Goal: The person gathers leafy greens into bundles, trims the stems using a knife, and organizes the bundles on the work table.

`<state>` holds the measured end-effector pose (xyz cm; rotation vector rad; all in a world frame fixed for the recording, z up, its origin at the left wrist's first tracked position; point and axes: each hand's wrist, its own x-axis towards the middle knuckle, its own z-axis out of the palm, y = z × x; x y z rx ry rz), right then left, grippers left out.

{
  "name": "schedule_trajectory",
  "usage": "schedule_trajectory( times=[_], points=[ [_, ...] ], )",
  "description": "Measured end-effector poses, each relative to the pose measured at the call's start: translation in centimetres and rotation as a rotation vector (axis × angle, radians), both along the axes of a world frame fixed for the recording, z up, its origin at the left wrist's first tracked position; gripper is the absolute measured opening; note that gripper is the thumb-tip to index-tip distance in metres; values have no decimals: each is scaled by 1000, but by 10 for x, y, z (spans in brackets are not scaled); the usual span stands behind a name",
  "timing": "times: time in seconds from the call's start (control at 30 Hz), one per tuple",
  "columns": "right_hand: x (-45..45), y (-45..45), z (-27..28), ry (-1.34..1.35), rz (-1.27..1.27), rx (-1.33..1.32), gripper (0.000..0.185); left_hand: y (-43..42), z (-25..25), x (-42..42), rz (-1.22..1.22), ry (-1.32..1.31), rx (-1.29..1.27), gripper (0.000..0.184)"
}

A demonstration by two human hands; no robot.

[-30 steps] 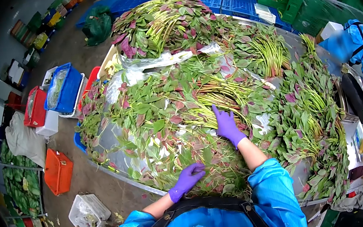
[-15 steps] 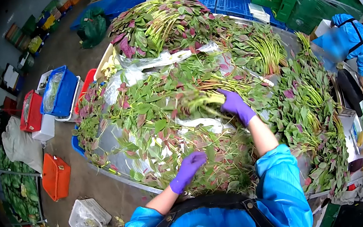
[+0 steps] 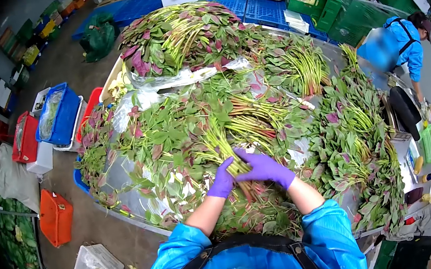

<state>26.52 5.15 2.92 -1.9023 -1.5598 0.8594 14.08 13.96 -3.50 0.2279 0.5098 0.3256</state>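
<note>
A bunch of amaranth greens [image 3: 219,146] with pale green stems is between my hands, its reddish stem ends pointing towards me. My left hand [image 3: 221,181], in a purple glove, closes on the stems from the left. From the right, my right hand [image 3: 265,168], gloved the same way, grips them with its fingers across the bunch. Just beyond lies another loose bunch of stems [image 3: 252,120]. Loose leaves and stems [image 3: 170,130] cover much of the metal table [image 3: 131,194] around my hands.
A large heap of greens [image 3: 183,33] stands at the table's far end, with plastic film [image 3: 156,90] before it. Bundled greens [image 3: 363,134] line the right side. Crates [image 3: 59,116] and an orange bin [image 3: 56,216] stand left on the floor. A co-worker [image 3: 405,45] bends at the right.
My right hand has drawn the bunch nearer and turned it so the stem ends face me. My left hand, empty before, has come up and taken hold of the stems too.
</note>
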Motion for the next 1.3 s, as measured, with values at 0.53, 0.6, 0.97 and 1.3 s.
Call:
schedule_trajectory(
  times=[0.53, 0.6, 0.97, 1.3],
  points=[
    [55, 27, -103, -402, -496, -24, 22, -13, 63, -107, 250, -123, 357, 42],
    [55, 24, -79, -422, -481, 16, 19, -14, 66, -116, 275, -121, 351, 42],
    [-68, -60, 12, 845, -304, 40, 25, -41, 48, -132, 124, -75, 158, 56],
    [-134, -100, -12, 889, -298, 4, 43, -49, 37, -161, 99, 32, 237, 51]
  ],
)
